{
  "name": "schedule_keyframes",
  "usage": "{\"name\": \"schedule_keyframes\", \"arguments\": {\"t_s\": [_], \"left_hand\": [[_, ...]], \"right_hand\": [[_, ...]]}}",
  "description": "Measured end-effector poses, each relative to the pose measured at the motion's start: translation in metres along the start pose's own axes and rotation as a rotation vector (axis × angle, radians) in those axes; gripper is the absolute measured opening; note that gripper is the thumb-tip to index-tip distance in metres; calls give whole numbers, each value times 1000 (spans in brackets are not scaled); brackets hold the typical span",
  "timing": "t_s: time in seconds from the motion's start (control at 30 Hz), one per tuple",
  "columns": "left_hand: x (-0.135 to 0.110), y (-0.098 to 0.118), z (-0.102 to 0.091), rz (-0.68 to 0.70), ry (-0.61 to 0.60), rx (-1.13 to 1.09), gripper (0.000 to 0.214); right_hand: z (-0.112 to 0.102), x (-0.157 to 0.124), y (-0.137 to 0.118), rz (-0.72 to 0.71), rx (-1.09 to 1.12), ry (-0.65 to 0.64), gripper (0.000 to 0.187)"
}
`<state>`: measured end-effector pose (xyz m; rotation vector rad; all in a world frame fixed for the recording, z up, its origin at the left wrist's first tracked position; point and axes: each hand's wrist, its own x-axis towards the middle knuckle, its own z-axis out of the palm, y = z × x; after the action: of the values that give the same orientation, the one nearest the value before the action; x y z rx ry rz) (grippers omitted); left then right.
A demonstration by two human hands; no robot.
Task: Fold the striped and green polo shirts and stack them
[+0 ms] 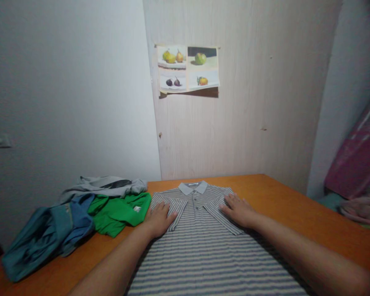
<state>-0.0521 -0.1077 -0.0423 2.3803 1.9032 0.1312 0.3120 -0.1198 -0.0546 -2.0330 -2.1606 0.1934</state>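
Observation:
A grey-and-white striped polo shirt [200, 255] lies front side up, its plain grey collar at the far end and its lower part running out of view at the bottom. Both short sleeves are turned inward over the chest. My left hand [160, 220] rests flat on the left sleeve, fingers stretched out. On the other side, my right hand [238, 209] lies flat over the folded right sleeve near the shoulder, with its fingers extended. Neither hand grips the cloth. The palms hide parts of both sleeves.
Left of the shirt, a green garment [120, 213], a blue-teal garment [49, 234] and a grey garment [105, 187] lie heaped on the orange table [283, 201]. Walls stand behind, with a fruit picture sheet [188, 68]. Pink cloth [354, 152] hangs at the right.

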Motion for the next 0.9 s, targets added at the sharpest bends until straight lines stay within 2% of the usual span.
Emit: {"name": "schedule_keyframes", "arguments": {"t_s": [0.1,0.17,0.27,0.33,0.43,0.53,0.6,0.7,0.8,0.9], "left_hand": [[-19,2,-6,79,35,-22,71],[-29,1,-12,100,123,-19,59],[-40,-11,-21,32,264,79,47],[-46,-26,-24,-40,289,163,44],[-56,-50,-23,-99,256,216,43],[-68,-60,-24,-121,219,198,45],[-78,-57,-24,-116,231,177,48],[-94,-43,-22,-18,240,125,50],[-109,-33,-17,69,137,52,56],[-122,-30,-14,48,59,-3,62]], "right_hand": [[7,-20,0,-66,-18,-27,85],[7,-29,-2,-65,-22,-10,82],[1,-40,-8,-75,-2,32,77],[-2,-48,-12,-105,15,33,75],[-4,-63,-17,-145,27,6,73],[-2,-77,-20,-153,39,17,72],[-1,-85,-21,-143,47,39,71],[1,-96,-26,-135,34,21,74],[1,-107,-33,-125,28,1,76],[-1,-121,-39,-136,45,-7,76]]}}
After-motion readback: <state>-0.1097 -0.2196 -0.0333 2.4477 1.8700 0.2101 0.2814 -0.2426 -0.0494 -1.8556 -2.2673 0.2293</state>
